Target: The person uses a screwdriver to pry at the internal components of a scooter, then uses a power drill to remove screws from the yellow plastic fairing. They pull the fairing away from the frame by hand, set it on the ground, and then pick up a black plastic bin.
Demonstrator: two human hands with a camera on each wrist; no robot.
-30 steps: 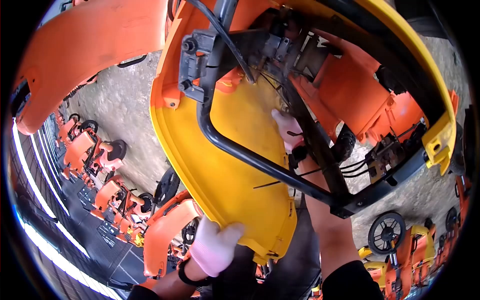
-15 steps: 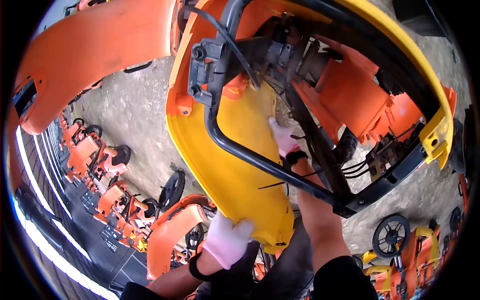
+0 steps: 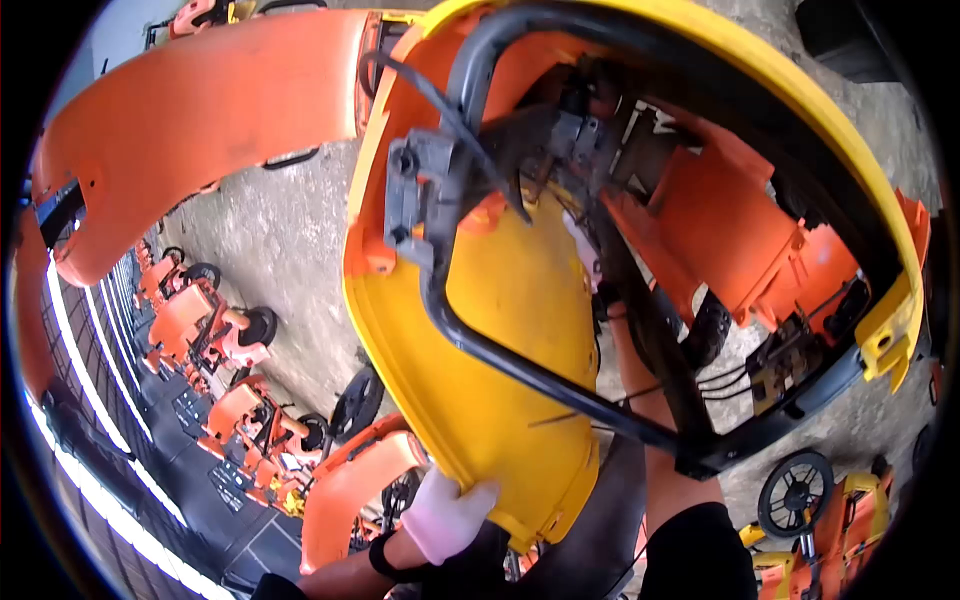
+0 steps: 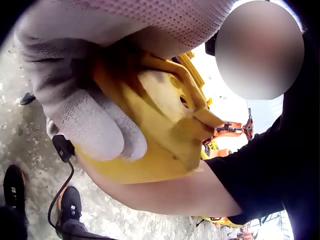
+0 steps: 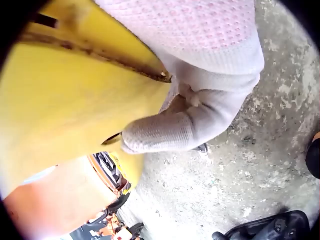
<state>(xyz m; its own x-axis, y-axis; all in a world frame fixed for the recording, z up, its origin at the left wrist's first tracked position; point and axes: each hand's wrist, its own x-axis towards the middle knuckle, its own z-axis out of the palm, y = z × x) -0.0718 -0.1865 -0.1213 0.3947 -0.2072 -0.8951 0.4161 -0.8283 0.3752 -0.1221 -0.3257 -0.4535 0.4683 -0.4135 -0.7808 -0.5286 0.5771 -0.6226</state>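
A yellow plastic body panel [image 3: 510, 320] hangs tilted beneath a black tubular frame [image 3: 545, 375]. My left hand [image 3: 445, 515], in a white and pink knit glove, grips the panel's near corner, thumb on its inner face. In the left wrist view, the gloved fingers [image 4: 90, 122] wrap over that panel [image 4: 150, 160]. My right hand [image 3: 583, 248], gloved alike, is at the panel's far right edge, partly hidden behind a dark bar. The right wrist view has this hand [image 5: 195, 112] curled round the edge of the yellow panel [image 5: 75, 100], a fingertip by a small slot.
Orange vehicle parts [image 3: 715, 230] sit inside the frame on the right. A big orange curved body [image 3: 210, 120] stands upper left. Rows of orange vehicles [image 3: 190, 320] line the left; a spoked wheel [image 3: 796, 495] is lower right. Another person's shoes [image 4: 70, 202] are on the concrete floor.
The frame and surroundings have shifted right and down in view. My right hand has slipped further behind the dark bar along the panel edge. My left hand keeps its grip on the corner.
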